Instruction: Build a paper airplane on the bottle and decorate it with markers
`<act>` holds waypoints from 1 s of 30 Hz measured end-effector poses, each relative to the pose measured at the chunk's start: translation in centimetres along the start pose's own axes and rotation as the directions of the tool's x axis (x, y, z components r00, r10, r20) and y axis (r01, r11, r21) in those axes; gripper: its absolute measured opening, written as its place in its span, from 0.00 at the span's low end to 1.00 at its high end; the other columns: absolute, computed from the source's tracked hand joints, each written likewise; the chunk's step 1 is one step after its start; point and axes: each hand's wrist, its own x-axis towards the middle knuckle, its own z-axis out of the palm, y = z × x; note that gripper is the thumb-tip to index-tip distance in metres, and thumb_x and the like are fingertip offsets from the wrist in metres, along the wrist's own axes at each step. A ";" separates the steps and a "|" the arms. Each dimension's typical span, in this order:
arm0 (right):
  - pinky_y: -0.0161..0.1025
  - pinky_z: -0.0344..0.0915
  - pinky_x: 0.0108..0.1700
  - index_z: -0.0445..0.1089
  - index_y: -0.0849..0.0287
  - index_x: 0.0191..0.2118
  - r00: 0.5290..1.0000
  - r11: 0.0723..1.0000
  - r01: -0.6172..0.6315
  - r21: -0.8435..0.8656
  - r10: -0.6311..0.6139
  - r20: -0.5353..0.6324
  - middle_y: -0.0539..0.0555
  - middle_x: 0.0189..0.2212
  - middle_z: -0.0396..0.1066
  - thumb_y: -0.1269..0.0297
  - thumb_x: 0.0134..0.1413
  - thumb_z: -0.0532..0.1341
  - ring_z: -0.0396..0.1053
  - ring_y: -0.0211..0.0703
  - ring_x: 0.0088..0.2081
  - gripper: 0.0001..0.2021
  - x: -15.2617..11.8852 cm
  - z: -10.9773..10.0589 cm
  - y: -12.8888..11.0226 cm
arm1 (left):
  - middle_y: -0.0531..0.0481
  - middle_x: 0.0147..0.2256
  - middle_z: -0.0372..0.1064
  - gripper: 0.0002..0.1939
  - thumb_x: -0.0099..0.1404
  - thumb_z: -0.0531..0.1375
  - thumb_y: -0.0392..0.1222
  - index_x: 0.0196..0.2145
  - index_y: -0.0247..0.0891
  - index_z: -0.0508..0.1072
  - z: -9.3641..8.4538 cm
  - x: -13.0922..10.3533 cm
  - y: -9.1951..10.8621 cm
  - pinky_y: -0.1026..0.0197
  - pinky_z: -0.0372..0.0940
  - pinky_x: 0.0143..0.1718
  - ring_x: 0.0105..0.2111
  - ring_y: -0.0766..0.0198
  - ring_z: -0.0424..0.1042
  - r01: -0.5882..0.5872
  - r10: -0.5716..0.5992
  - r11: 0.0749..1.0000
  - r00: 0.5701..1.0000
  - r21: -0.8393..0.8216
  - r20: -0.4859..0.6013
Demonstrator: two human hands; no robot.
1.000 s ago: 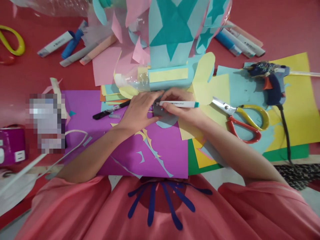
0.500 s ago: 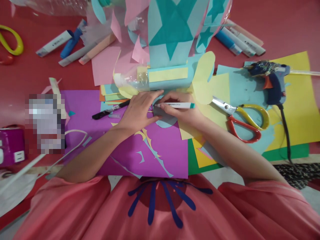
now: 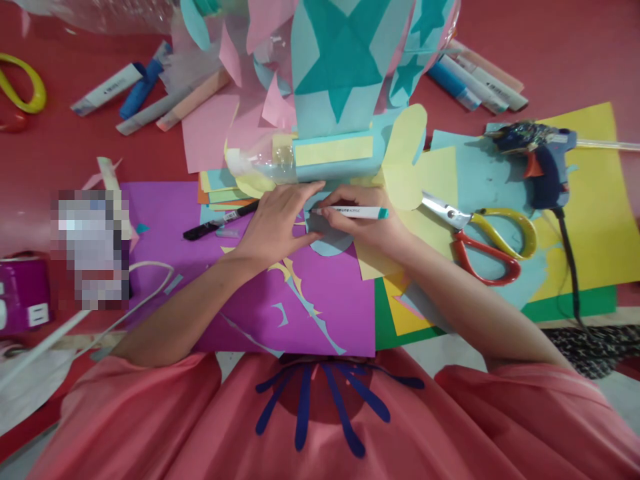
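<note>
1. Taking the blue cut-out point(image 3: 330, 245) as the middle of our dial, we see a purple box point(image 3: 23, 293) between 8 and 9 o'clock and yellow-and-red handles point(image 3: 36, 93) between 9 and 10, both on the red table point(image 3: 155, 150).
2. At 9 o'clock we find a pixelated object point(image 3: 93, 247) that we cannot make out; at 10 o'clock lies a loose cluster of markers point(image 3: 111, 89).
3. Also at 9 o'clock, closer in, a black pen point(image 3: 210, 227) lies on the purple sheet point(image 3: 170, 280), its far end reaching our left hand point(image 3: 273, 223).
4. Our left grip is released: the hand lies spread, thumb apart from the fingers, along the cut-out's 9 o'clock side.
5. At 12 o'clock a clear bottle point(image 3: 257, 160) lies sideways, partly wrapped in blue paper with a yellow strip.
6. The cut-out lies between our hands, over the purple sheet.
7. Our right hand point(image 3: 383, 223) grips a white marker point(image 3: 367, 213), its tip at the cut-out, its teal end towards 3 o'clock.
8. At 3 o'clock we see open scissors point(image 3: 493, 247); between 2 and 3, a glue gun point(image 3: 553, 167).
</note>
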 end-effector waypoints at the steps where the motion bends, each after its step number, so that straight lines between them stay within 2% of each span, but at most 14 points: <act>1: 0.37 0.61 0.32 0.66 0.57 0.29 1.000 1.000 -0.003 -0.002 0.003 -0.012 0.51 0.26 0.71 0.61 0.53 0.59 0.65 0.38 0.29 0.06 0.0 -0.1 0.0 | 0.41 0.57 0.67 0.35 0.62 0.65 0.42 0.63 0.39 0.59 0.0 0.0 0.0 0.48 0.60 0.59 0.58 0.48 0.65 -0.001 0.001 1.000 1.000 0.003 0.002; 10: 0.36 0.58 0.28 0.68 0.57 0.26 0.996 1.000 -0.006 0.013 0.007 -0.088 0.50 0.23 0.70 0.60 0.51 0.61 0.64 0.37 0.26 0.08 -0.1 -0.4 0.8 | 0.42 0.58 0.67 0.36 0.62 0.66 0.43 0.63 0.41 0.58 -0.1 0.0 0.1 0.47 0.60 0.59 0.58 0.48 0.65 0.005 -0.005 1.000 1.000 0.006 -0.002; 16: 0.38 0.63 0.34 0.68 0.56 0.27 0.990 1.000 -0.021 0.012 0.023 -0.137 0.51 0.26 0.72 0.62 0.52 0.61 0.68 0.40 0.31 0.06 -0.6 -1.0 1.4 | 0.42 0.58 0.67 0.36 0.62 0.66 0.43 0.64 0.40 0.58 -0.1 0.0 0.1 0.47 0.60 0.59 0.58 0.47 0.65 0.003 -0.003 1.000 1.000 -0.005 0.008; 21: 0.40 0.65 0.36 0.67 0.55 0.27 0.985 0.999 -0.043 -0.008 0.041 -0.166 0.51 0.27 0.72 0.59 0.50 0.61 0.68 0.42 0.32 0.07 -0.9 -1.3 1.4 | 0.42 0.58 0.66 0.36 0.62 0.66 0.43 0.64 0.42 0.58 -0.2 0.0 0.0 0.47 0.60 0.59 0.59 0.48 0.65 -0.001 0.002 1.000 1.000 -0.007 0.011; 25: 0.42 0.65 0.37 0.67 0.54 0.26 0.982 0.998 -0.065 0.004 0.065 -0.177 0.52 0.26 0.71 0.56 0.50 0.61 0.68 0.42 0.31 0.09 -1.0 -1.5 1.3 | 0.41 0.59 0.66 0.35 0.62 0.66 0.43 0.63 0.40 0.58 -0.2 -0.1 0.0 0.48 0.60 0.60 0.59 0.48 0.64 -0.006 0.006 1.000 1.000 -0.008 0.008; 30: 0.45 0.65 0.36 0.67 0.53 0.24 0.969 0.995 -0.081 -0.065 0.064 -0.237 0.53 0.24 0.71 0.56 0.48 0.61 0.66 0.44 0.28 0.08 -1.2 -1.8 1.4 | 0.42 0.59 0.66 0.35 0.62 0.66 0.42 0.63 0.40 0.58 -0.2 0.0 0.1 0.48 0.61 0.59 0.59 0.48 0.65 0.002 -0.002 1.000 1.000 -0.013 0.017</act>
